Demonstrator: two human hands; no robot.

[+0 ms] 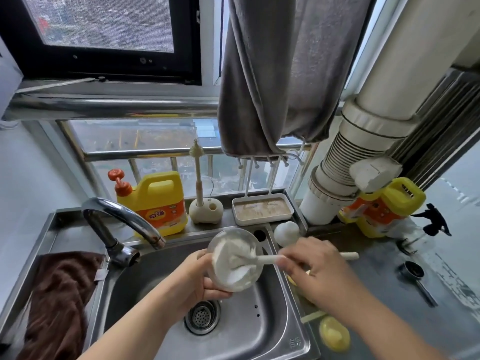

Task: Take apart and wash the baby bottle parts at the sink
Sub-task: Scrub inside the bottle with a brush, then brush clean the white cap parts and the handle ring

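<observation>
Over the steel sink (259, 328), my left hand (193, 279) grips a clear baby bottle body (235, 261) with its open mouth tipped toward the camera and white foam inside. My right hand (318, 268) holds the cream handle of a bottle brush (262, 259), and the brush head is inside the bottle. A white rounded bottle part (286, 233) sits on the sink's back right corner. A yellow part (334, 333) lies on the counter by the sink's right edge, and another yellow piece is mostly hidden under my right hand.
The faucet (124, 222) arches over the sink's left. Behind the sink stand a yellow detergent jug (158, 201), a brush holder (205, 209) and a white tray (262, 209). A brown cloth (59, 300) lies left. A metal scoop (415, 276) and second jug (384, 209) sit right.
</observation>
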